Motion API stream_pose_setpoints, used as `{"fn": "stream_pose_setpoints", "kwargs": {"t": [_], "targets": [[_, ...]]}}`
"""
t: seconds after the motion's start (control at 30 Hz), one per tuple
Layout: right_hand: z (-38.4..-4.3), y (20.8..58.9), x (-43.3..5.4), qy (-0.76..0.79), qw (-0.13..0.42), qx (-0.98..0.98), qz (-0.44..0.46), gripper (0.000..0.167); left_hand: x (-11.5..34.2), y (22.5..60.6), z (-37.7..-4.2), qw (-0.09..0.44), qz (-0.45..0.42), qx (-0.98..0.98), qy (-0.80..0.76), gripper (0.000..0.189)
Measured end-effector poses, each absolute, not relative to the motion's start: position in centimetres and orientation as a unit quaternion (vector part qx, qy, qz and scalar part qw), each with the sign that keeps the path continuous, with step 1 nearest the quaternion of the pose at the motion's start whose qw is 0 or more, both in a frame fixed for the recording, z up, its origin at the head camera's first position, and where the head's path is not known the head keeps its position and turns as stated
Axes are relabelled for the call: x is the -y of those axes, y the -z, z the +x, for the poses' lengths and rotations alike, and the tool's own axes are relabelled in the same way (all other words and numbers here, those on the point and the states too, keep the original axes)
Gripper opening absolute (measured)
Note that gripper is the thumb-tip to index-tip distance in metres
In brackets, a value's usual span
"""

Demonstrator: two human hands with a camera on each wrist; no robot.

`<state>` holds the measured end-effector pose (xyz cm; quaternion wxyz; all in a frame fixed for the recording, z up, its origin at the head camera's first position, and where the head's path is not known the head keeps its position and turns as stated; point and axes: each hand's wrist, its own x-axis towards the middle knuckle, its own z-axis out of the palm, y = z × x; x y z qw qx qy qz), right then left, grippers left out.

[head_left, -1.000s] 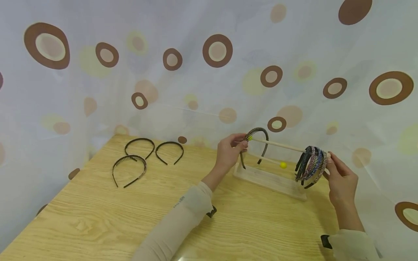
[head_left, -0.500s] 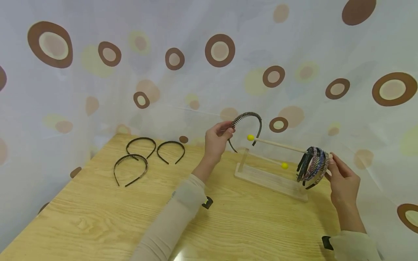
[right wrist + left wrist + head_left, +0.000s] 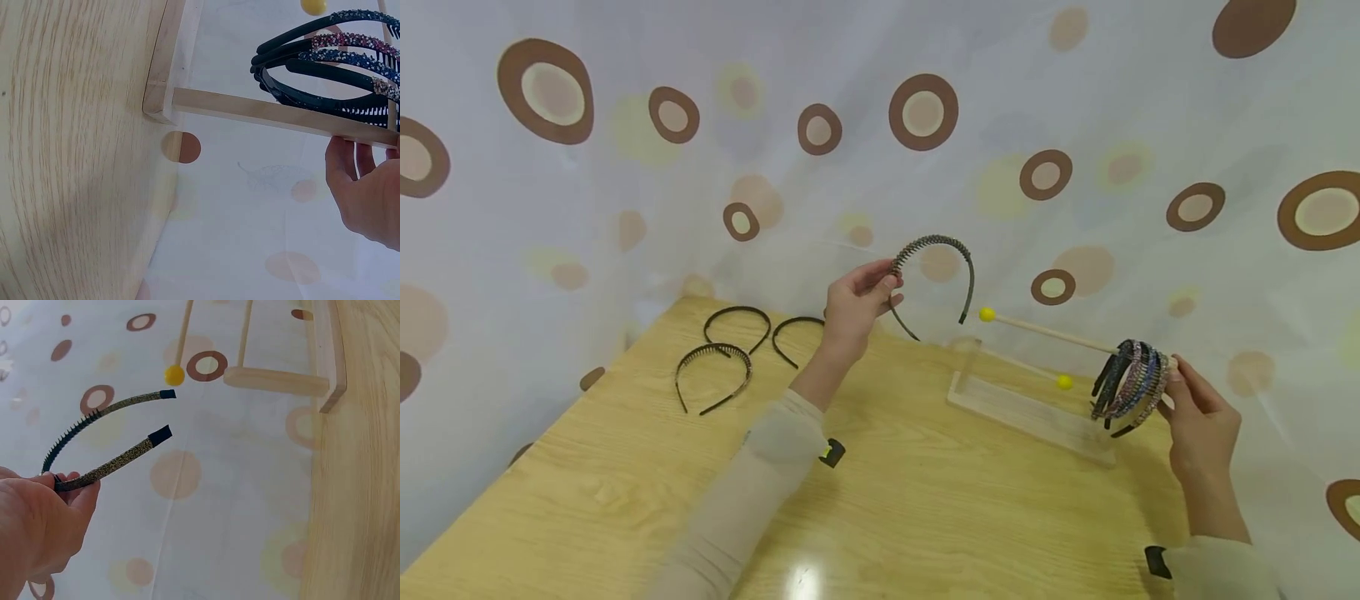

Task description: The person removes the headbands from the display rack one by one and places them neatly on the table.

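My left hand (image 3: 853, 310) pinches a glittery dark headband (image 3: 936, 240) with comb teeth near one side of its arch. It is held up in the air, left of the wooden headband stand (image 3: 1030, 421); its two black-tipped ends (image 3: 161, 435) show in the left wrist view. A yellow ball (image 3: 987, 314) caps the free end of the stand's upper rod (image 3: 1052, 333). Bunched at the rod's right end hang several glittery headbands (image 3: 1131, 383). My right hand (image 3: 1206, 425) grips the top of the stand's right upright (image 3: 269, 114), fingers and thumb on the wood beside those headbands.
On the left of the wooden table (image 3: 925, 517) lie three dark headbands: a toothed one (image 3: 713, 348) in front, a plain one (image 3: 737, 309) behind it, and another (image 3: 786, 354) partly behind my left hand. A dotted curtain (image 3: 850, 183) rises behind the table.
My left hand has moved left and up, taking the toothed headband off the yellow-tipped end of the upper rod. The right hand keeps its grip on the stand. The view has swung slightly left.
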<state>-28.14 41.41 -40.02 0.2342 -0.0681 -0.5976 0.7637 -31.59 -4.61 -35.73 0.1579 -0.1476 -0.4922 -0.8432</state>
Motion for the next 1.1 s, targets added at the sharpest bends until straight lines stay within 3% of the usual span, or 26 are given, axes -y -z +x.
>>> {"fn": "stream_pose_setpoints", "kwargs": {"t": [0.3,0.67,1.1], "targets": [[-28.3,40.3,-41.6,-0.768,0.238,0.592,-0.055,0.043,11.2,36.8,-29.1,0.133,-0.112,0.528,0.831,0.03],[-28.2,40.0,-41.7,-0.774,0.234,0.586,-0.052,0.042,16.6,40.6,-26.1,0.03,-0.039,0.639,0.768,0.033],[-28.4,40.2,-41.5,-0.784,0.231,0.573,-0.054,0.041,21.8,43.6,-26.0,-0.042,0.005,0.725,0.688,0.039]]}}
